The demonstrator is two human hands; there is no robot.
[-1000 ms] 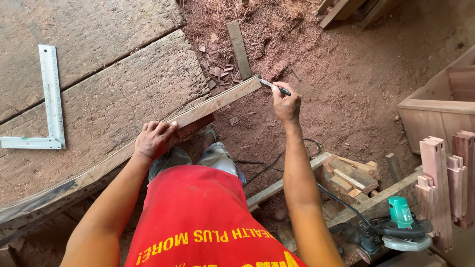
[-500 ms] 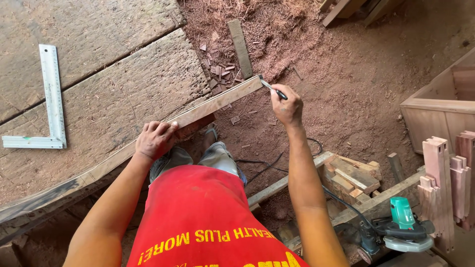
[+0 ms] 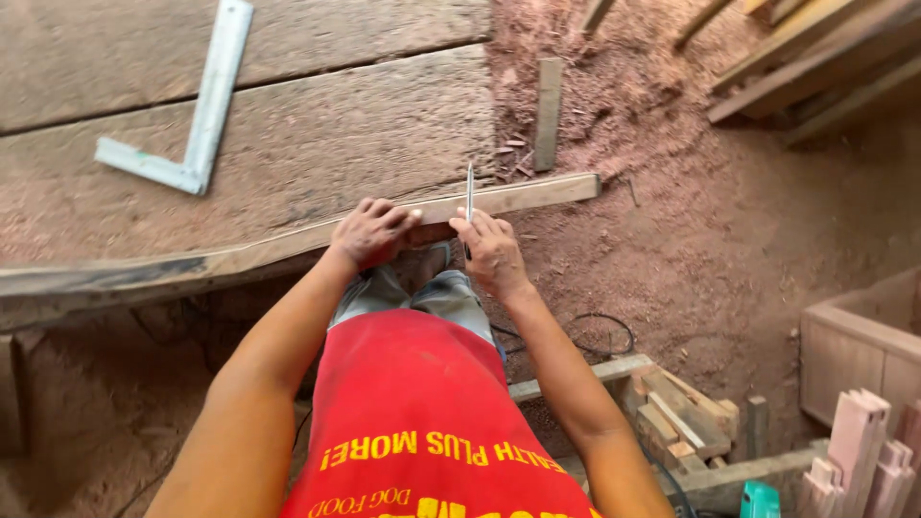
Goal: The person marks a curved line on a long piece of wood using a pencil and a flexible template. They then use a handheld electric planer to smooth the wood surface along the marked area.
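Left hand (image 3: 372,230) is pressing flat, fingers spread, on a long narrow pale wooden strip (image 3: 518,195); just beside it, right hand (image 3: 491,251) is pinching a slim metal-tipped pencil (image 3: 469,192) upright across the strip.

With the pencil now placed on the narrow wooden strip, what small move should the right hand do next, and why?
Probably draw the thin pencil in a short stroke across the long narrow wooden strip. The right hand holds the pencil upright with its tip on the strip, and the left hand presses the strip down just beside it, so the wood looks steadied for marking.
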